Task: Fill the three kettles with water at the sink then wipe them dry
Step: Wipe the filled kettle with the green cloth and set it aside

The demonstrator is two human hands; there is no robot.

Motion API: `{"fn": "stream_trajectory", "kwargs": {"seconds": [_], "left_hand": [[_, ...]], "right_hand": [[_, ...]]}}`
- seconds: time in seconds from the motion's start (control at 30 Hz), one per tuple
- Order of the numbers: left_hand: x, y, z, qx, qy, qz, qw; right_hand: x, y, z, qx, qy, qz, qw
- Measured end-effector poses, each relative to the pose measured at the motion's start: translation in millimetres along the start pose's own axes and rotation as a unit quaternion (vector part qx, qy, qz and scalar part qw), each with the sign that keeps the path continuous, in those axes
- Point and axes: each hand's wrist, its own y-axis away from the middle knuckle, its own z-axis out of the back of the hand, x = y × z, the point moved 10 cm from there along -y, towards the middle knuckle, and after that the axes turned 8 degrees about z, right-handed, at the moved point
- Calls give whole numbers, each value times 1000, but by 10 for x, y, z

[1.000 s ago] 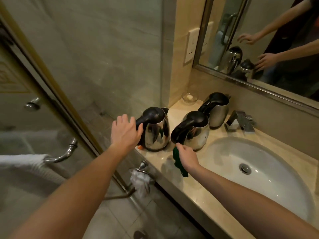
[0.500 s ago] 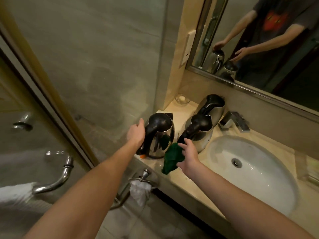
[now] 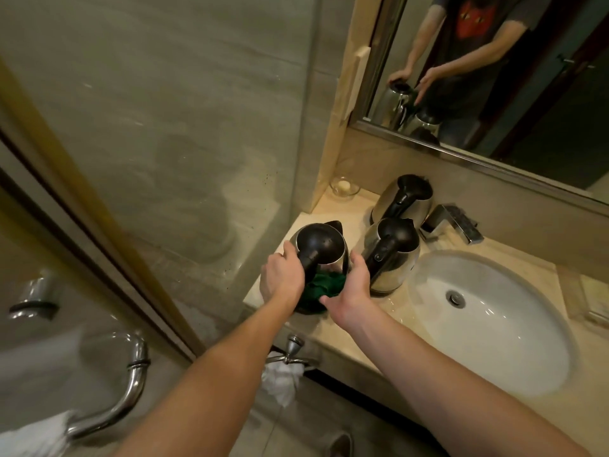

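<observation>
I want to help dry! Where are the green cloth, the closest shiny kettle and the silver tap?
crumpled green cloth (image 3: 324, 286), head view, on its bunched middle.
closest shiny steel kettle with black lid (image 3: 318, 245), head view, on the lid.
square silver tap (image 3: 458, 220), head view, on its flat top.

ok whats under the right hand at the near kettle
A green cloth, pressed by the right hand against the steel side of the near kettle. The hand covers part of the cloth, and the kettle wall beneath cannot be seen.
</observation>
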Motion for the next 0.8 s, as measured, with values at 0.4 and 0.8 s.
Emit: {"fn": "stream_trajectory", "kwargs": {"seconds": [0.4, 0.8], "left_hand": [[124, -90, 94, -65, 51, 14, 997], [114, 49, 192, -130, 79, 51, 987]], "right_hand": [[-195, -52, 18, -19, -5, -69, 997], [141, 20, -134, -35, 94, -40, 994]]}}
